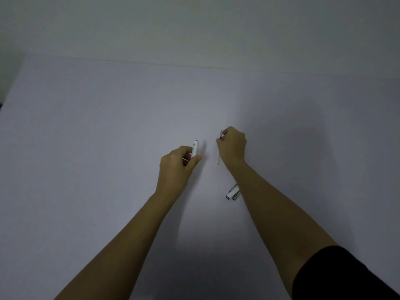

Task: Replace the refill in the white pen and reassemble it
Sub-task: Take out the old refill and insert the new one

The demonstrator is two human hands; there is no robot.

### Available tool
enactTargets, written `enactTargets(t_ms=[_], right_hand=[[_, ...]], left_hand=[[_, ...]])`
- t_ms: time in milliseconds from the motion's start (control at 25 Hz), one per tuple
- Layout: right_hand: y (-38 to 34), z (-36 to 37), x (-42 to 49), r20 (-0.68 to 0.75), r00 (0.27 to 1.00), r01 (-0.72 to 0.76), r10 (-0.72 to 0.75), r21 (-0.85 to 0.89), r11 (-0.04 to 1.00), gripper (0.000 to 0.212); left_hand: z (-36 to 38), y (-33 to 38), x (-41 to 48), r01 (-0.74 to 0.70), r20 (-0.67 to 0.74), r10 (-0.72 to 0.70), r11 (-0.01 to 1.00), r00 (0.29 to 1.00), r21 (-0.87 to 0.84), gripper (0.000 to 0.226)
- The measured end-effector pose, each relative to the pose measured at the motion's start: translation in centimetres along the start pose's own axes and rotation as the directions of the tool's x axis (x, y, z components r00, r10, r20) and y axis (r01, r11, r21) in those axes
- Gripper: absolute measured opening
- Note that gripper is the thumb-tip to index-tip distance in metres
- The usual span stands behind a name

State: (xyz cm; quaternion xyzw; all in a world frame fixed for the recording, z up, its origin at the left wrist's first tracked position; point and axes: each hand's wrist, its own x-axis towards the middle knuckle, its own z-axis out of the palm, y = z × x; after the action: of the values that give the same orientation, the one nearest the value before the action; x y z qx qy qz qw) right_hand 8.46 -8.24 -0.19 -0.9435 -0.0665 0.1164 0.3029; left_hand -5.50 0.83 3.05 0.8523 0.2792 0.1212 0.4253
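Plain white tabletop [86,148] is running up to a pale wall [194,24], dim light, nothing else around.

Left hand [176,167] is curling around the white pen barrel [194,149], thumb and fingers pressing its lower part, upper end sticking out far of the fist and tilting slightly right. Right hand [232,146] is pinching a thin refill [219,155] between thumb and forefinger near its dark tip end, pale tube hanging toward the near side. Hands are sitting close, a small gap between barrel and refill, not touching. Both forearms are reaching far out from the near edge, wrists raised just above the table; a black sleeve [346,276] is showing at the near right.

Handling guess: refill is looking very light, slim, slightly bendy, easy to buckle if pushed off-axis, so gripping close to the end going in seems best. Barrel is looking light, rigid, smooth plastic, likely slippery; holding mid-body is keeping the opening free.

Another white pen part [232,192], probably the cap or the front section, is lying on the table near the right forearm, partly hidden by it; cannot tell which piece.
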Motion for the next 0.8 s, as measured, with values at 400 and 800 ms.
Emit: enactTargets(t_ms=[400, 800], right_hand=[[-1.9, -2.0, 0.5, 0.048, 0.993, -0.114, 0.104, 0.327, 0.938, 0.027], [-6.0, -10.1, -2.1, -0.017, 1.0, -0.002, 0.019, 0.699, 0.715, 0.017]], left_hand=[[-0.6, 0.2, -0.4, 0.12, 0.037, -0.117, 0.986, 0.992, -0.114, 0.019], [-1.2, 3.2, -1.9, 0.065, 0.044, -0.062, 0.995, 0.997, -0.075, 0.009]])
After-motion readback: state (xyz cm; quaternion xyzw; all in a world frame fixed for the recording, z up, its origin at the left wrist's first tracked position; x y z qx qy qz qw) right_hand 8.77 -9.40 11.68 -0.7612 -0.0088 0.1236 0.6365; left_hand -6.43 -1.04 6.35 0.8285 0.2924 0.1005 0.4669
